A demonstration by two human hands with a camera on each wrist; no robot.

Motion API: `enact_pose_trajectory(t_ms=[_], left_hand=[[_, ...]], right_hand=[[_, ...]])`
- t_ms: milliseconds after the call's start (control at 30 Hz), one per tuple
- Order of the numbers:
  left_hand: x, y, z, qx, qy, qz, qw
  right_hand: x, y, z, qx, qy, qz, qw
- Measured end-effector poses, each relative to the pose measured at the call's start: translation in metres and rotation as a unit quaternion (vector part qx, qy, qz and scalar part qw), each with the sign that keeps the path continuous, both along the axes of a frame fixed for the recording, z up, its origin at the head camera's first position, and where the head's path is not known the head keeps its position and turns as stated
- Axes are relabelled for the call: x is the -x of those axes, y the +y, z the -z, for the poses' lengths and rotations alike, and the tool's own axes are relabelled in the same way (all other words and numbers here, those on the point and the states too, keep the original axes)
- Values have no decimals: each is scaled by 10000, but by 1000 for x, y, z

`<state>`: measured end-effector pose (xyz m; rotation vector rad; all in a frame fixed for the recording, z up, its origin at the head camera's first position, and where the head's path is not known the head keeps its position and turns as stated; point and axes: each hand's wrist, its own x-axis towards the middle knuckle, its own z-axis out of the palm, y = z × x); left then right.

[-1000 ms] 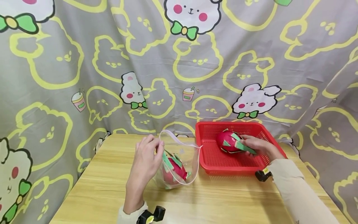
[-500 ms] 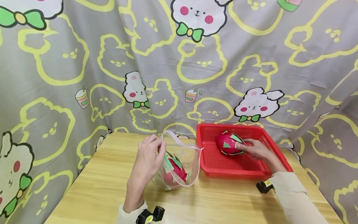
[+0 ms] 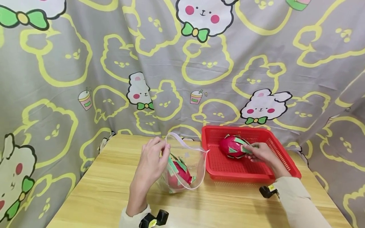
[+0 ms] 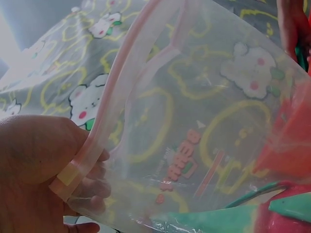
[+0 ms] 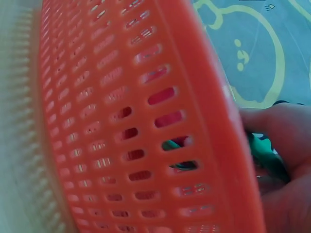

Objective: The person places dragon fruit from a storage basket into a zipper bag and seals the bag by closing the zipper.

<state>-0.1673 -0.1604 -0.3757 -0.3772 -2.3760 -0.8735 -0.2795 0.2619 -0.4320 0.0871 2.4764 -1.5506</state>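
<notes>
Head view: L hand (image 3: 151,161) pinches the rim of a clear plastic bag (image 3: 189,153) btwn thumb & fingers, bag mouth gaping. Bag sits on the wood-grain table (image 3: 99,183), w/ a bagged dragon fruit (image 3: 181,179) inside, red w/ green leafy flaps, lying tilted nr the bottom. To the R, a red plastic basket (image 3: 242,175) w/ perforated walls stands on the same table just beside the bag; can't tell if the two touch. Second dragon fruit (image 3: 229,147) is in the basket, toward its back, lying on its side. R hand (image 3: 261,152) reaches over the basket's R side & grips that fruit by its green leafy end, thumb on top; the other fingertips are partly hidden.

L wrist view: thumb & fingers hold the bag by one end of a pinkish edge strip (image 4: 104,116); red-orange lettering (image 4: 182,160) shows on the plastic. R wrist view: basket wall fills most of it; thumb & fingers close around a green flap (image 5: 267,155) past the rim. Light sleeves (image 3: 296,199) on both arms, black wrist cams (image 3: 151,220) too. Gray cartoon-print curtain (image 3: 168,69) hangs behind.
</notes>
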Motion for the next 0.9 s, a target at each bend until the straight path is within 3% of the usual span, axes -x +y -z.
enact_pose_trajectory(t_ms=[233, 367, 500, 700, 900], left_hand=[[1, 1, 0, -5, -59, 38, 10000], [2, 1, 1, -33, -73, 64, 9999], [2, 0, 1, -70, -50, 111, 9999], [3, 0, 0, -97, 23, 201, 9997], [3, 0, 1, -126, -14, 226, 9997]], right_hand=[[0, 0, 7, 1062, 258, 535, 9926], [1, 1, 7, 1882, 322, 877, 9777], [1, 3, 6, 2549, 196, 807, 9634], [3, -1, 5, 1973, 508, 345, 9784], [3, -5, 11, 1222, 1051, 567, 9853]])
